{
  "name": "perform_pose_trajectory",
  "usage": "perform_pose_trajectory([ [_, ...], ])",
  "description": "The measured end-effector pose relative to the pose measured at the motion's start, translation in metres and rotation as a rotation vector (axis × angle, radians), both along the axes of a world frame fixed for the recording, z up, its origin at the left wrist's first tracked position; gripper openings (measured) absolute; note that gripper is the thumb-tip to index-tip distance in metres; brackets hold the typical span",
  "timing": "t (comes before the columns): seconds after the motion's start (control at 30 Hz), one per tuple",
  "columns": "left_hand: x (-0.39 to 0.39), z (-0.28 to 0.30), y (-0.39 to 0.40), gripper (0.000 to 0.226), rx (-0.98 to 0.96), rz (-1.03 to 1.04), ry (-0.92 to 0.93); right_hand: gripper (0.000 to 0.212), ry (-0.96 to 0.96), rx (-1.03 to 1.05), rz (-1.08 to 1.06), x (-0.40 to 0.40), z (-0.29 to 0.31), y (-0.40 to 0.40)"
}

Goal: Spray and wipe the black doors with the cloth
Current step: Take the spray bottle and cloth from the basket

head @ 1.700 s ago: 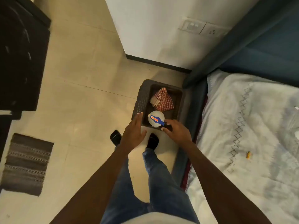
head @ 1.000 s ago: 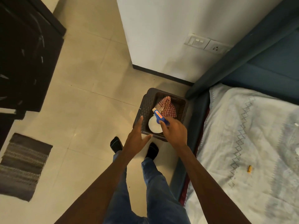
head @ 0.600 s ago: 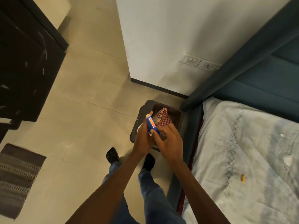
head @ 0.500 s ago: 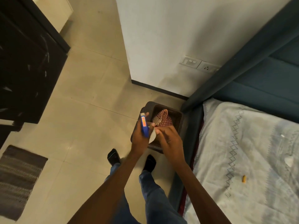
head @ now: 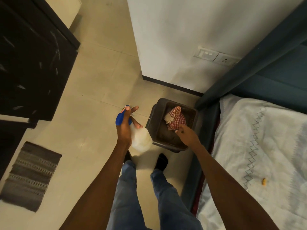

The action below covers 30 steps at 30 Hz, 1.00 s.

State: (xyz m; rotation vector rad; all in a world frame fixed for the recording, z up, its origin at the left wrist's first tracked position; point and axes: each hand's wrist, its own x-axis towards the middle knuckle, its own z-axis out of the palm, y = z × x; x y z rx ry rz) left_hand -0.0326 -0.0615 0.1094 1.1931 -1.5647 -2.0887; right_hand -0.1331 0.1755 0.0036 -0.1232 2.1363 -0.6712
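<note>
My left hand grips a white spray bottle with a blue trigger head, held above the floor left of a dark basket. A red-and-white checked cloth lies inside the basket. My right hand reaches into the basket, its fingertips at the cloth's lower edge; I cannot tell whether it pinches the cloth. The black doors stand at the far left, with pale streaks on them.
A bed with a white cover and blue frame fills the right side. A white wall with a switch plate is ahead. A grey striped mat lies on the tiled floor at the left. My legs and feet are below.
The right hand lifted the spray bottle out of the basket and passed it to the left hand, which moved it leftward. The right hand went back into the basket toward the cloth.
</note>
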Motion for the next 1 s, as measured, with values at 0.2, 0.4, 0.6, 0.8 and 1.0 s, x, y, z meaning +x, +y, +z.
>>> perform_pose_trajectory([
  [0.2, 0.005, -0.025, 0.004, 0.036, -0.14, -0.056, -0.133, 0.049, -0.013, 0.02, -0.113, -0.049, -0.032, -0.021],
  [0.4, 0.008, -0.047, 0.006, 0.047, -0.148, -0.054, -0.195, 0.06, -0.041, 0.111, -0.277, -0.092, -0.079, -0.043],
  [0.6, 0.0, -0.059, 0.01, 0.04, -0.199, -0.094, -0.251, 0.036, 0.104, 0.153, -0.353, -0.091, -0.089, -0.066],
  [0.8, -0.014, -0.055, 0.013, 0.034, -0.154, -0.132, -0.273, 0.029, 0.088, -0.168, -0.562, -0.053, -0.047, -0.04],
  [1.0, -0.02, -0.023, 0.007, 0.039, -0.008, -0.203, -0.288, 0.016, -0.043, -0.709, -0.67, -0.025, 0.049, -0.032],
])
